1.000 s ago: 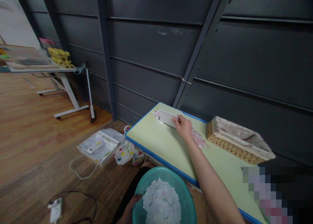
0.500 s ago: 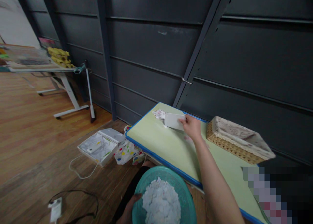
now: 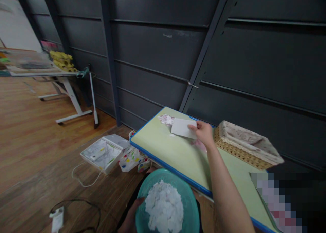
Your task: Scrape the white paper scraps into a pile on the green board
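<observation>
My right hand (image 3: pixel 203 132) pinches the right end of a flat white card (image 3: pixel 183 128) above the pale green table (image 3: pixel 163 148). At the card's far left edge lies a small heap of white scraps (image 3: pixel 166 119), partly covered by it. A pinkish patch (image 3: pixel 199 144) shows on the tabletop under my wrist. Low in the view, my left hand (image 3: pixel 133 212) grips the left rim of a green plastic basket (image 3: pixel 187 195), fingers mostly hidden. White flaky pieces (image 3: pixel 165 205) are piled in that basket, which sits by my lap below the table edge.
A lined wicker basket (image 3: pixel 244 148) stands at the table's back right. On the floor to the left are an open white box (image 3: pixel 102 155), a dotted plastic bag (image 3: pixel 131 160) and a power strip (image 3: pixel 58 219) with cable. A dark panelled wall (image 3: pixel 152 56) rises behind.
My right hand and the card have shifted slightly to the right, showing more of the pinkish patch. The green basket has moved slightly left and up in view, still in my left hand.
</observation>
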`<state>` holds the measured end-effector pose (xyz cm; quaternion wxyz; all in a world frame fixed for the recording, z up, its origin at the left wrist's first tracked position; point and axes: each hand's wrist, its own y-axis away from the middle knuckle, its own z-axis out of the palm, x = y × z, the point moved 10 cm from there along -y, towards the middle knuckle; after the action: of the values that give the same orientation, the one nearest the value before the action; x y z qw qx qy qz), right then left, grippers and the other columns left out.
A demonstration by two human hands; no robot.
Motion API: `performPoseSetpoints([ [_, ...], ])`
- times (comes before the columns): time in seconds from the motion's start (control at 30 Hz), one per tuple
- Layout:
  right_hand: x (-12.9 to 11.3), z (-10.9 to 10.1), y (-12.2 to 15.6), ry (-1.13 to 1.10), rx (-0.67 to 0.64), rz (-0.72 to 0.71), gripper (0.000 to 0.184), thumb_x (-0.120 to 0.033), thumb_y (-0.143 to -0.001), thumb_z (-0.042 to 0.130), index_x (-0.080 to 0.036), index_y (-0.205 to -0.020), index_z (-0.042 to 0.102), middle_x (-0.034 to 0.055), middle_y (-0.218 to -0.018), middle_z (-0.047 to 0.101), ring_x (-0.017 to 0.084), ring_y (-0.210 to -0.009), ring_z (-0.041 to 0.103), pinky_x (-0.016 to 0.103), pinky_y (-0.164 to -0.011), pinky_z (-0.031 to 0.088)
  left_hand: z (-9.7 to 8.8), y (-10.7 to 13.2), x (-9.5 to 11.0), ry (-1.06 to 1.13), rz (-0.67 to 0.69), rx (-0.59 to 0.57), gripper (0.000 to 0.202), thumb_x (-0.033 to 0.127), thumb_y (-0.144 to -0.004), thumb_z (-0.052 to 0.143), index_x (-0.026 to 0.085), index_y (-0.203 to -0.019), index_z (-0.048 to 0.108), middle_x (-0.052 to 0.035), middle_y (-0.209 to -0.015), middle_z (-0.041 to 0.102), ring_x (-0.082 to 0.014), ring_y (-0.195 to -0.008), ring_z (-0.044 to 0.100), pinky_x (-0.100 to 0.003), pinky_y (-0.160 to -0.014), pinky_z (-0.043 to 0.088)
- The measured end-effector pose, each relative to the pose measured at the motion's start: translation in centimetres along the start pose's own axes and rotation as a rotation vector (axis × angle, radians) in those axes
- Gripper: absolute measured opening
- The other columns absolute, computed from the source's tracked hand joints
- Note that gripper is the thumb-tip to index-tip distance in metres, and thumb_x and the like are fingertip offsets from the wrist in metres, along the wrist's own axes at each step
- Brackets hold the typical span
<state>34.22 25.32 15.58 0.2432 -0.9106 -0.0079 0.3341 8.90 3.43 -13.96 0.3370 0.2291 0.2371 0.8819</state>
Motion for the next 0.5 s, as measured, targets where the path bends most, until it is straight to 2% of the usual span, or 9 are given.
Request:
performPoseSetpoints([
  [0.1, 0.5, -0.1, 0.1, -0.034, 0.003, 0.033, 0.034, -0.045, -0.071, 0.057, -0.014, -0.074, 0.067, 0.0039, -0.063, 0.064, 0.015, -0.055, 0.050, 0.024, -0.050, 0.031, 1.0, 1.1, 2.2, -0.043, 0.093, 0.001, 0.057, 0.040, -0.068, 0.070, 0.007, -0.114, 0.064, -0.0138, -0.106, 0.074, -0.0345, -0.120, 0.055, -0.045, -0.105, 0.036],
  [0.17, 0.9, 0.4, 0.0, -0.045, -0.025, 0.046, 0.033, -0.045, -0.071, 0.057, -0.014, -0.075, 0.067, 0.0043, -0.065, 0.065, 0.015, -0.056, 0.051, 0.024, -0.050, 0.031, 1.0, 1.9, 3.7, -0.092, 0.151, 0.076, 0.055, 0.041, -0.072, 0.067, 0.009, -0.116, 0.063, -0.0128, -0.108, 0.074, -0.0327, -0.120, 0.055, -0.043, -0.106, 0.035],
  [0.23, 1.1, 1.0, -0.1, -0.054, -0.052, 0.049, 0.033, -0.045, -0.071, 0.056, -0.014, -0.076, 0.067, 0.0045, -0.066, 0.066, 0.015, -0.056, 0.051, 0.024, -0.050, 0.032, 1.1, 2.7, 5.5, -0.105, 0.242, 0.141, 0.057, 0.039, -0.074, 0.065, 0.007, -0.120, 0.059, -0.0143, -0.109, 0.073, -0.0318, -0.120, 0.055, -0.041, -0.106, 0.037],
  [0.37, 1.0, 1.3, -0.2, -0.056, -0.060, 0.039, 0.033, -0.045, -0.070, 0.056, -0.014, -0.075, 0.067, 0.0044, -0.065, 0.065, 0.014, -0.055, 0.050, 0.024, -0.050, 0.032, 2.1, 3.7, 6.7, -0.124, 0.214, 0.176, 0.064, 0.035, -0.077, 0.064, 0.009, -0.133, 0.049, -0.0121, -0.109, 0.074, -0.0305, -0.116, 0.059, -0.041, -0.102, 0.041],
  [0.5, 0.7, 1.1, 0.1, -0.064, -0.077, 0.046, 0.032, -0.046, -0.068, 0.058, -0.015, -0.067, 0.062, 0.0016, -0.058, 0.059, 0.013, -0.052, 0.046, 0.023, -0.047, 0.028, 3.7, 4.6, 7.3, -0.167, 0.180, 0.151, 0.056, 0.032, -0.081, 0.059, 0.008, -0.131, 0.050, -0.0094, -0.092, 0.078, -0.0307, -0.099, 0.068, -0.041, -0.091, 0.049],
])
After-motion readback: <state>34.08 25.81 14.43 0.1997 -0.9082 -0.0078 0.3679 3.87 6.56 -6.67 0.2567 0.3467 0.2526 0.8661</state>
